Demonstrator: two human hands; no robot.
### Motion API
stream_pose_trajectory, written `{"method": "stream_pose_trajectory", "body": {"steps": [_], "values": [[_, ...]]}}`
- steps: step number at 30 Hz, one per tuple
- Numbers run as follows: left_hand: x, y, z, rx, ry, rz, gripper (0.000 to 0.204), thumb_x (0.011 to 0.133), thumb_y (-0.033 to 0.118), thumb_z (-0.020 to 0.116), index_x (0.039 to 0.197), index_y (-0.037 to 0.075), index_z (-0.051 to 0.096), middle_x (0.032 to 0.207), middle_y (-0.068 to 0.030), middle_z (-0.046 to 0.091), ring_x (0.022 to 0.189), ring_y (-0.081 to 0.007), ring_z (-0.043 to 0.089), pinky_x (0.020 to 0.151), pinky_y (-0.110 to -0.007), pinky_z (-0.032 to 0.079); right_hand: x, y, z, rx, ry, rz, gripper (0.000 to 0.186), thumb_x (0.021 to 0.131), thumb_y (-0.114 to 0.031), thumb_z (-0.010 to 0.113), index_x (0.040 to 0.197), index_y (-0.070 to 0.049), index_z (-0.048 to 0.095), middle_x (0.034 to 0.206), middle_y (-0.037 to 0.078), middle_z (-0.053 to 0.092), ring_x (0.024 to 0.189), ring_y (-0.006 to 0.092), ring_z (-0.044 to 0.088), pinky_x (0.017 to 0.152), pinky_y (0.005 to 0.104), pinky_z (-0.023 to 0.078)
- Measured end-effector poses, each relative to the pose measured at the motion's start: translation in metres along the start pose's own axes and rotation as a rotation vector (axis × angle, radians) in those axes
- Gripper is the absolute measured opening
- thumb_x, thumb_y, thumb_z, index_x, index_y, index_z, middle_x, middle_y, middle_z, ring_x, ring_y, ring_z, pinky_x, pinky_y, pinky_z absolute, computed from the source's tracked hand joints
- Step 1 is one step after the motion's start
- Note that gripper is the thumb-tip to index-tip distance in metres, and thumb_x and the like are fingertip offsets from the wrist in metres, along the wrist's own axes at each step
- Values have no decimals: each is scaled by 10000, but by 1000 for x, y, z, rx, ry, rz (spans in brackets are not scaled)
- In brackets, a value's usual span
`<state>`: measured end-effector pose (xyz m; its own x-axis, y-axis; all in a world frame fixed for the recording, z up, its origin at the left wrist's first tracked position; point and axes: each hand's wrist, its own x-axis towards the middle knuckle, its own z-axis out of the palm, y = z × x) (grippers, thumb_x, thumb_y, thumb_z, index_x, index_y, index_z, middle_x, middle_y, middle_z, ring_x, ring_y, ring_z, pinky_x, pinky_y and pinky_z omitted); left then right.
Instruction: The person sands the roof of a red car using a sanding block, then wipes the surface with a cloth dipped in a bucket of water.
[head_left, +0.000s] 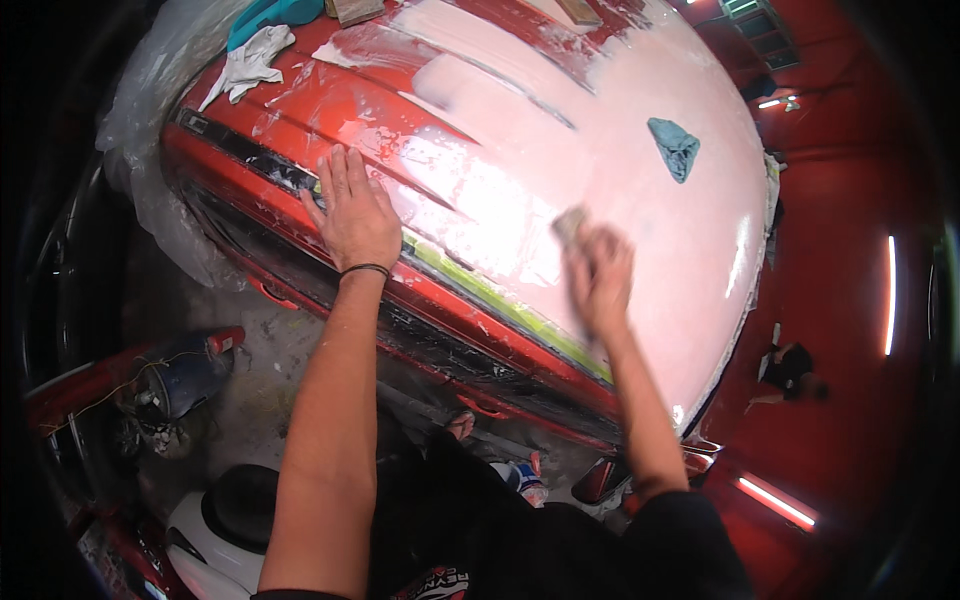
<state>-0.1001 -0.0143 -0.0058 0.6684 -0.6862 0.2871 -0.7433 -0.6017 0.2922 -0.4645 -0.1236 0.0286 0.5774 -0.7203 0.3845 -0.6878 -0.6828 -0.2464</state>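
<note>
My left hand (355,215) lies with its fingers stretched on the red car roof (283,130), beside the dark trim strip and the green tape (480,295). My right hand (600,280) is closed on a small sanding block (568,225), slightly blurred, on the pale pinkish coated area (680,260) of the roof. A folded grey-blue pad or cloth (672,148) lies farther right on that area. Near the roof's far left edge are a white cloth (250,62) and a teal tool (275,15).
Wooden blocks (355,10) sit at the roof's far edge. Crumpled plastic sheeting (145,130) hangs at the left. Below are a grey-blue container (175,385), a red part (70,395) and a white-and-black object (215,545). A glossy red surface (840,200) fills the right, showing reflected lights.
</note>
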Motion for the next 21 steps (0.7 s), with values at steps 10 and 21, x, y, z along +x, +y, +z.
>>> {"method": "stream_pose_trajectory", "body": {"steps": [10,21], "values": [[-3,21,10,-84,44,32,583,1159,320,471,1705,117,480,1820,-95,423,1717,-336,309,1380,-672,151,144,141,8,-46,98,-110,380,1070,-275,741,1383,-61,759,1304,242,725,1179,467,669,1041,547,543],[-1,-3,17,-1,106,57,584,1169,356,448,1711,140,483,1812,-96,434,1711,-328,324,1382,-671,164,-123,57,-85,21,-196,18,471,1034,-209,803,1500,-253,756,1454,211,651,1310,418,593,1176,561,455]]}}
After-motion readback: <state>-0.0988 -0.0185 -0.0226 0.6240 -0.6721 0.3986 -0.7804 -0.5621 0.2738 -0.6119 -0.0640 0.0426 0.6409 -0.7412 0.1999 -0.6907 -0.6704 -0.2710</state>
